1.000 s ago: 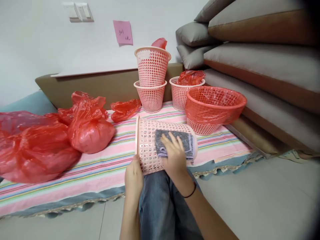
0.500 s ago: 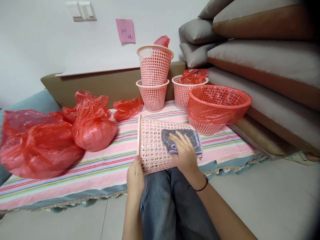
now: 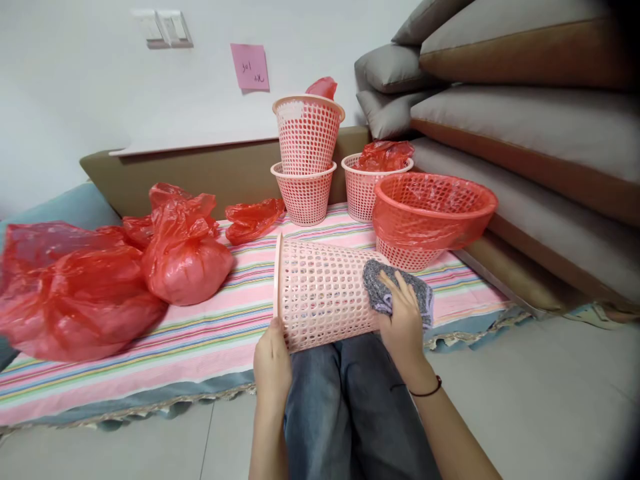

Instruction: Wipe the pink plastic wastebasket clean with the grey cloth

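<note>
A pale pink mesh basket [image 3: 320,293] lies on its side across my knees, rim to the left. My left hand [image 3: 271,365] grips its rim from below, fingers closed round the edge. My right hand [image 3: 404,320] presses a folded grey cloth [image 3: 380,288] against the basket's narrow bottom end, fingers curled over the cloth.
A striped pink mat [image 3: 200,333] covers the low platform ahead. On it lie filled red plastic bags [image 3: 100,280], stacked pink baskets [image 3: 306,160], another basket with a red bag [image 3: 377,177] and a red-lined basket [image 3: 430,213]. Grey cushions [image 3: 500,120] rise at the right. Tiled floor is below.
My right hand has slid the grey cloth along the basket's side from the middle to its bottom end at the right. The left hand keeps its grip on the rim.
</note>
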Available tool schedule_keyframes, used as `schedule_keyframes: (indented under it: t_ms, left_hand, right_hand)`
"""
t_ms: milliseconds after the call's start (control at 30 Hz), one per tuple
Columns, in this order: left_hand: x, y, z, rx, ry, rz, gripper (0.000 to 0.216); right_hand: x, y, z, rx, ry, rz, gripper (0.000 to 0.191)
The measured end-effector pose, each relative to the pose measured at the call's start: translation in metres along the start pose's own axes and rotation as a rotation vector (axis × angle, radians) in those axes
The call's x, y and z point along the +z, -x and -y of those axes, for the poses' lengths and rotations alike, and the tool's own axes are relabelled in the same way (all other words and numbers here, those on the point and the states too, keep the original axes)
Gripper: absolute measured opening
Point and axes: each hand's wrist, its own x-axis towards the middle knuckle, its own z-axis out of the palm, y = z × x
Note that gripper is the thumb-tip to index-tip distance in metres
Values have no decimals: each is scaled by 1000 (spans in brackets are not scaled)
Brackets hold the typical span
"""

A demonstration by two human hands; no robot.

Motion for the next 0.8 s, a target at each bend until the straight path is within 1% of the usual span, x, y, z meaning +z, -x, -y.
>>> schedule_keyframes:
  t_ms: [100, 200, 267, 333, 433, 500, 533, 600, 667, 733, 800]
  left_hand:
    - [0, 0, 2, -18, 7, -1, 65]
    - [1, -2, 2, -24, 40, 0, 66]
    - [1, -4, 2, -31, 60, 4, 66]
    - [1, -7, -1, -37, 69, 7, 65]
    - [-2, -11, -7, 1, 72, 5, 63]
    - [-4, -13, -11, 49, 81, -3, 60]
    - [-5, -14, -12, 67, 84, -6, 58]
    - [-5, -15, -14, 61, 74, 10, 58]
    - [-3, -16, -14, 13, 60, 39, 61]
    - [-1, -19, -15, -29, 51, 46, 63]
    - [1, -23, -16, -37, 48, 28, 61]
  right_hand:
    - [5, 16, 10, 19, -38, -52, 57]
    - [10, 25, 29, 19, -77, -59, 58]
    - [17, 26, 50, -13, -104, -30, 62]
    - [26, 26, 74, -80, -145, 19, 65]
    - [39, 23, 109, -182, -209, 91, 67]
    - [44, 20, 124, -224, -233, 121, 69]
    - [45, 19, 127, -247, -236, 131, 70]
    - [44, 16, 123, -314, -223, 153, 72]
    - [39, 13, 106, -387, -186, 188, 73]
    - [31, 10, 80, -410, -141, 210, 73]
    - [21, 7, 47, -359, -103, 185, 70]
